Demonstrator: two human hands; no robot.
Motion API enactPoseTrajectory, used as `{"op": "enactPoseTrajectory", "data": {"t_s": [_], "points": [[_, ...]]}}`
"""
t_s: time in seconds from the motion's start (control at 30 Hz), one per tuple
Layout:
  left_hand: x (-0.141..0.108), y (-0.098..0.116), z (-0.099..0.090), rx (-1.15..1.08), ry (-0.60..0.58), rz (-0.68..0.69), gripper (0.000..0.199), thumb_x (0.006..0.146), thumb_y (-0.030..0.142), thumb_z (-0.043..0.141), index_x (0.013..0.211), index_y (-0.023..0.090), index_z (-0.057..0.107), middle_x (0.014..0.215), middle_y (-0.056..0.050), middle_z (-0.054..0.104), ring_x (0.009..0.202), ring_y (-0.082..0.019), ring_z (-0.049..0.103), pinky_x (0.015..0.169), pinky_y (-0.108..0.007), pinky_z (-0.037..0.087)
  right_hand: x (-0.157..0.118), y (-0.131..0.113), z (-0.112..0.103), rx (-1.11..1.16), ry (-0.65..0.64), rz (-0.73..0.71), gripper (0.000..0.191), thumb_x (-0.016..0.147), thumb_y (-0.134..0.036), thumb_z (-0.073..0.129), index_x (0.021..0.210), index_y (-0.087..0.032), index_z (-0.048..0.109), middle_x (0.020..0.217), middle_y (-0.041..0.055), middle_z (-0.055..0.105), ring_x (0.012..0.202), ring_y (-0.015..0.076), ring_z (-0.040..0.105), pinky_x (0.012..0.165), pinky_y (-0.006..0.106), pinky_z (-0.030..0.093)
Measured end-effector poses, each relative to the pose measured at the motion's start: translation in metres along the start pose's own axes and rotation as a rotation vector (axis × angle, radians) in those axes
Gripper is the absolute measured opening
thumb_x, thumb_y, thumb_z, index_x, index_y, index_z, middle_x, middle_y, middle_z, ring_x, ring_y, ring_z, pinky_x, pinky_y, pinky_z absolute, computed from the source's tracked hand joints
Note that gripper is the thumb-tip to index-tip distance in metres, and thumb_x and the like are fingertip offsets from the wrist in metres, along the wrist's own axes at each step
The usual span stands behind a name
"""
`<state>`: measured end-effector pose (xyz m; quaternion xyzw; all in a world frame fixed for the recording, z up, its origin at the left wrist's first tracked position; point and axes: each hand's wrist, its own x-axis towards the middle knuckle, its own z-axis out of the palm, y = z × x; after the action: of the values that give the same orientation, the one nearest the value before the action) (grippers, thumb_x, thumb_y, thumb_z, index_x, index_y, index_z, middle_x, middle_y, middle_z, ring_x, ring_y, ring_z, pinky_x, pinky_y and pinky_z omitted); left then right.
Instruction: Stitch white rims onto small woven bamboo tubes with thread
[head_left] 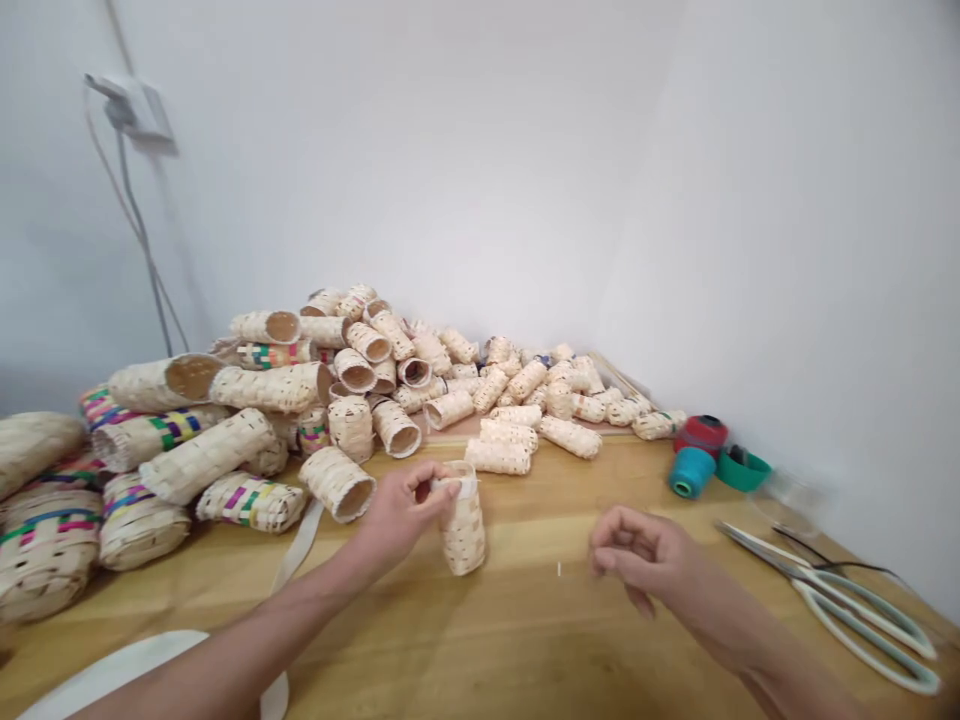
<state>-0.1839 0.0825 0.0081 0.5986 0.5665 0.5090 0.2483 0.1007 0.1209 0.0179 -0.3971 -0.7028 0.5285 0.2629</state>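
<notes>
My left hand [401, 512] grips a small woven bamboo tube [463, 522] standing upright on the wooden table [510, 640], its fingers around the top rim. A white strip [457, 487] lies along that rim. My right hand [634, 555] hovers over the table to the right of the tube, touching nothing visible, its fingertips pinched together. Any fine thread between them is too thin to make out. A tiny white sliver [559, 569] shows on the table between my hands.
A large heap of woven tubes [352, 385] fills the back of the table, with multicoloured woven pieces [46, 550] at left. Long-bladed scissors [840, 610], a teal spool [691, 472], a red spool [700, 435] and a green bowl [742, 470] lie at right.
</notes>
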Motion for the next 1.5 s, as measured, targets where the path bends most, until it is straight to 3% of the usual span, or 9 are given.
{"op": "enactPoseTrajectory", "data": {"t_s": [0.13,0.27,0.43,0.6,0.93,1.5], "points": [[-0.001,0.002,0.000,0.077,0.034,0.096,0.022,0.079,0.034,0.057,0.069,0.016,0.063,0.065,0.000,0.056,0.063,-0.014,0.047,0.059,-0.023,0.036,0.036,-0.019,0.043,0.187,-0.144,-0.083,0.029,0.074,-0.039,0.070,0.093,-0.018,0.064,0.072,-0.0014,0.060,0.052,0.0073,0.046,0.044,0.018,0.041],[0.000,0.000,0.000,0.129,0.041,0.157,0.020,0.081,0.030,0.057,0.067,0.016,0.061,0.067,-0.001,0.058,0.065,-0.015,0.049,0.060,-0.024,0.036,0.062,-0.032,0.066,0.289,-0.225,-0.154,0.026,0.074,-0.040,0.072,0.084,-0.017,0.068,0.073,-0.0011,0.062,0.054,0.0076,0.052,0.053,0.021,0.048],[0.000,-0.003,0.001,0.132,0.056,0.120,0.019,0.081,0.029,0.056,0.068,0.016,0.061,0.066,-0.001,0.057,0.066,-0.016,0.050,0.062,-0.026,0.038,0.081,-0.007,0.080,0.418,-0.188,-0.154,0.036,0.072,-0.050,0.074,0.085,-0.018,0.064,0.068,-0.0005,0.064,0.058,0.0105,0.057,0.056,0.023,0.050],[0.000,-0.003,0.003,0.127,0.064,0.131,0.017,0.080,0.026,0.057,0.066,0.017,0.060,0.064,0.000,0.055,0.065,-0.015,0.048,0.063,-0.026,0.037,0.084,0.016,0.088,0.341,-0.086,-0.187,0.043,0.074,-0.058,0.069,0.087,-0.017,0.065,0.050,-0.0052,0.051,0.045,0.0087,0.049,0.046,0.020,0.044],[-0.001,-0.001,0.006,0.141,0.082,0.183,0.015,0.080,0.022,0.058,0.066,0.017,0.061,0.064,0.000,0.058,0.064,-0.015,0.050,0.062,-0.026,0.038,0.077,0.012,0.092,0.162,0.011,-0.211,0.029,0.080,-0.044,0.063,0.091,-0.020,0.073,0.059,-0.0005,0.059,0.047,0.0093,0.047,0.045,0.019,0.042],[-0.004,0.001,0.007,0.167,0.113,0.287,0.015,0.081,0.019,0.060,0.066,0.018,0.062,0.064,0.001,0.061,0.063,-0.014,0.051,0.065,-0.025,0.039,0.077,0.013,0.095,0.181,0.018,-0.193,0.030,0.080,-0.045,0.062,0.088,-0.018,0.072,0.057,-0.0012,0.057,0.046,0.0085,0.045,0.044,0.019,0.040]]}}
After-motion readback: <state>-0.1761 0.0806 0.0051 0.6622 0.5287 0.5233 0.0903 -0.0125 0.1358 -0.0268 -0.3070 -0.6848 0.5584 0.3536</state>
